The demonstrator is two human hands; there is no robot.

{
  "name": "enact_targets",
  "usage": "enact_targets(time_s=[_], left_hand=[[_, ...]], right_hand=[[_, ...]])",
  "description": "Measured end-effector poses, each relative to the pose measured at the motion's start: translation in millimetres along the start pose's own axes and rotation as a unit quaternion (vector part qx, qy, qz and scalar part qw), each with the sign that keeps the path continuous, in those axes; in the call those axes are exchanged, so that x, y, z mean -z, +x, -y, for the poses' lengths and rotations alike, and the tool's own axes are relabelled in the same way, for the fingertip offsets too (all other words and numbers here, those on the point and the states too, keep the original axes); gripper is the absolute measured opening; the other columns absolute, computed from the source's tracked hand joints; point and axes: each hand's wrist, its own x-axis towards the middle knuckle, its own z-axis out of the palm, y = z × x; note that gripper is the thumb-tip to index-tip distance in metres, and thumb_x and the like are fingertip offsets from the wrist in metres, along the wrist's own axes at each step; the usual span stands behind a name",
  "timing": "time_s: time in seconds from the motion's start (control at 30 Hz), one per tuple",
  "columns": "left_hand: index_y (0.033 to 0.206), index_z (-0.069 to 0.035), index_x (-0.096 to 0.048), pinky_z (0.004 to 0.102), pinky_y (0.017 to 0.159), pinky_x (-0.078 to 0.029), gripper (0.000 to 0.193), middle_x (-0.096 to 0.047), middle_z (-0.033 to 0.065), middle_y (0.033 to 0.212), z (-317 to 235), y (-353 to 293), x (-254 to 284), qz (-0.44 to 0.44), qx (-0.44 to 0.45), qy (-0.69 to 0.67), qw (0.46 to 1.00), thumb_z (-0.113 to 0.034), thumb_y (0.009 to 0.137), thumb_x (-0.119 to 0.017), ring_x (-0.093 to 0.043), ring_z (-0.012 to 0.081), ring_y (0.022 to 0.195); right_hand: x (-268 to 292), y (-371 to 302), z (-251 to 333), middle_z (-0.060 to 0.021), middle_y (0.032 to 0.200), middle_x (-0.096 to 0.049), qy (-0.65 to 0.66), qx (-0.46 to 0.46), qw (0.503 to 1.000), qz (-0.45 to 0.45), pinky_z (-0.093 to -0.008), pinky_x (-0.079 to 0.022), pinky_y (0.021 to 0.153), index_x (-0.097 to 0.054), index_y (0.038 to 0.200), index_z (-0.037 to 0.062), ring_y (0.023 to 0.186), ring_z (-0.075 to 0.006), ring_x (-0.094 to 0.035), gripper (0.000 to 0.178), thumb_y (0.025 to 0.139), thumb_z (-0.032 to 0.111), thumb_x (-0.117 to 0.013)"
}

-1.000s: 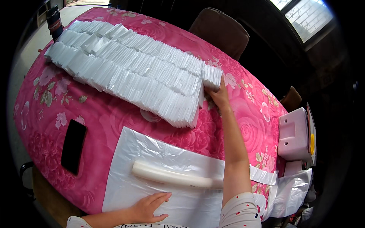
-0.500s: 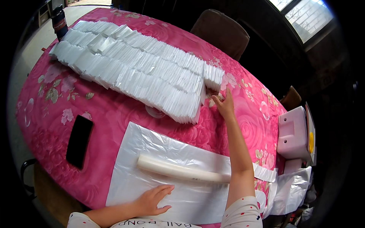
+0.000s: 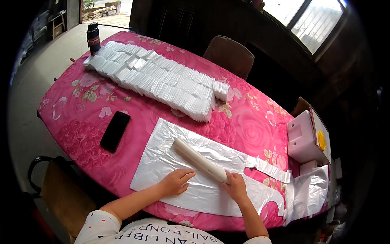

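My right hand (image 3: pixel 235 186) grips the near right end of a whitish tube (image 3: pixel 199 159). The tube slants across a flattened white plastic bag (image 3: pixel 162 142) whose handle straps point right. Just left of the tube, low over the bag, is my left hand (image 3: pixel 177 181), fingers bent and thumb apart, holding nothing. I cannot tell whether it touches the bag. Farther back, long rows of folded white plastic bags (image 3: pixel 158 81) stand packed closely together. At their right end sits a small separate bundle (image 3: pixel 220 90).
A black phone (image 3: pixel 115 131) lies on the pink flowered tablecloth (image 3: pixel 81 142) at left. A dark bottle (image 3: pixel 93 38) stands at the far left corner. On the right are a pale plastic box (image 3: pixel 301 134) and more white bags (image 3: pixel 308 191). Chairs (image 3: pixel 229 56) flank the table.
My right hand has come back from beside the small bundle and closed on the tube's right end. The tube now slants more steeply. The whole view has shifted.
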Motion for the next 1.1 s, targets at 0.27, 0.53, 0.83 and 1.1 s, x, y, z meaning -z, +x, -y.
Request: enact_targets(time_s=[0.27, 0.53, 0.83, 1.1], left_hand=[[0.109, 0.002, -0.055, 0.0366, 0.09, -0.042, 0.036, -0.056, 0.0148, 0.11, -4, -4, -10, 0.047, -0.043, 0.106, 0.992, -0.01, 0.075, -0.058, -0.054, 0.0282, 0.101], [0.125, 0.003, -0.041, 0.0396, 0.103, -0.029, 0.055, -0.042, 0.0187, 0.128, -18, -7, -17, 0.105, 0.053, 0.127, 0.985, -0.018, 0.077, -0.057, -0.039, 0.0319, 0.12], [0.137, 0.001, -0.026, 0.0423, 0.108, -0.021, 0.074, -0.018, 0.0237, 0.144, -57, -1, -28, 0.241, 0.017, 0.067, 0.968, -0.033, 0.078, -0.057, -0.02, 0.0378, 0.133], [0.136, -0.001, -0.029, 0.0448, 0.108, -0.019, 0.074, -0.011, 0.0254, 0.145, -78, 32, -90, 0.215, -0.031, 0.049, 0.975, -0.037, 0.078, -0.057, -0.012, 0.0416, 0.134]], right_hand=[[-21, -72, 100, -0.0209, 0.105, -0.052, 0.137, -0.139, 0.981, 0.008, -0.038, -0.046, 0.078, -0.045, 0.123, -0.0069, 0.092, -0.0338, -0.054, 0.063, 0.079, 0.035, -0.063], [-62, -74, 88, -0.0247, 0.13, -0.041, 0.249, 0.02, 0.965, -0.085, -0.0418, -0.026, 0.103, -0.047, 0.123, -0.0036, 0.12, -0.0376, -0.038, 0.046, 0.09, 0.029, -0.046], [-29, -111, -67, -0.0192, 0.143, -0.025, -0.003, -0.055, 0.998, -0.041, -0.0399, -0.019, 0.108, -0.037, 0.134, 0.002, 0.134, -0.0313, -0.023, 0.058, 0.086, 0.034, -0.049], [9, -229, -260, -0.0208, 0.133, -0.042, -0.061, -0.323, 0.926, -0.184, -0.0367, -0.028, 0.105, -0.046, 0.125, -0.0049, 0.125, -0.0338, -0.037, 0.041, 0.091, 0.019, -0.04]])
